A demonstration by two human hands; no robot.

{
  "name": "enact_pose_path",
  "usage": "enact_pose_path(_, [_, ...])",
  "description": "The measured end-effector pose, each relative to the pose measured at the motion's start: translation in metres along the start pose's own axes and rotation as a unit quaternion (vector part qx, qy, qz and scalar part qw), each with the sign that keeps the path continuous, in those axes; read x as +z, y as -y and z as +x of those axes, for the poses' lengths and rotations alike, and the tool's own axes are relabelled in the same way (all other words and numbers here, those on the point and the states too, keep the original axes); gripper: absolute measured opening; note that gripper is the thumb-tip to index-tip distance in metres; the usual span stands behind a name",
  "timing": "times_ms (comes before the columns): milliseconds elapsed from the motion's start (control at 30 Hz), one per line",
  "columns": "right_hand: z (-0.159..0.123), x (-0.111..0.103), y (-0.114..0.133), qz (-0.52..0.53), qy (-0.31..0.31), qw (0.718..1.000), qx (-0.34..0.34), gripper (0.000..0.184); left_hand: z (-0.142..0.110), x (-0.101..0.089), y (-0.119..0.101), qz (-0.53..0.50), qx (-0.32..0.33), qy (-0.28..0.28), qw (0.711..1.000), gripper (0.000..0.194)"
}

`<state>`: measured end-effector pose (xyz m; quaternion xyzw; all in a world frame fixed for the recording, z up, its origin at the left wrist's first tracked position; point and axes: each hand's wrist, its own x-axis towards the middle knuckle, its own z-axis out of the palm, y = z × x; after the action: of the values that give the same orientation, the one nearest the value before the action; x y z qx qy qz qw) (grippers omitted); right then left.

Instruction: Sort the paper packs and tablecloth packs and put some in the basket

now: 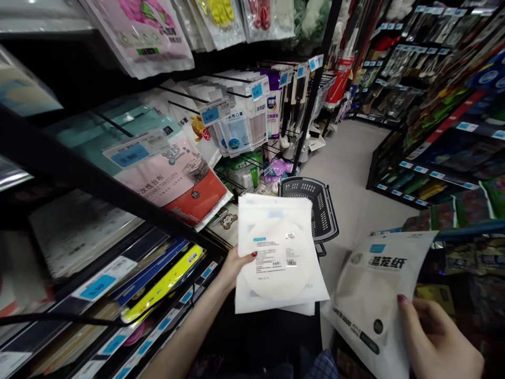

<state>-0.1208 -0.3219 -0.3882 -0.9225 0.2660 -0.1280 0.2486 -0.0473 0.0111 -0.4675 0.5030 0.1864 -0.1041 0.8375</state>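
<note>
My left hand grips the left edge of a stack of white flat packets, each with a round white disc inside, held up in the middle of the view with the label side facing me. My right hand is closed on the lower corner of another white packet with blue and black printing, tilted to the right and lower down. The two packets are apart, with the floor showing between them.
Shelves on the left hold hanging packets on pegs with blue price tags. A dark plastic shopping basket sits on the grey aisle floor just behind the stack. More stocked shelves line the right.
</note>
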Motion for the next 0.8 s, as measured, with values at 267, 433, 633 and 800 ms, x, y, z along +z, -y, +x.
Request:
enact_pose_path(267, [-0.023,0.1,0.105,-0.129,0.206,0.941,-0.233,0.02,0.035,-0.017,0.082,-0.013,-0.088,0.065,0.994,0.066])
enact_pose_path(433, [-0.064,0.192,0.141,-0.157,0.343,0.868,-0.323,0.025,0.041,-0.025,0.079,-0.056,-0.14,0.031,0.988,0.055])
enact_pose_path(633, [-0.063,0.195,0.105,-0.113,0.297,0.898,-0.304,0.028,0.039,-0.027,0.081,-0.049,-0.109,0.064,0.991,0.053])
enact_pose_path(800, [-0.029,0.18,0.033,-0.156,0.158,0.942,-0.25,0.063,0.038,-0.028,0.081,-0.036,-0.119,0.087,0.988,0.058])
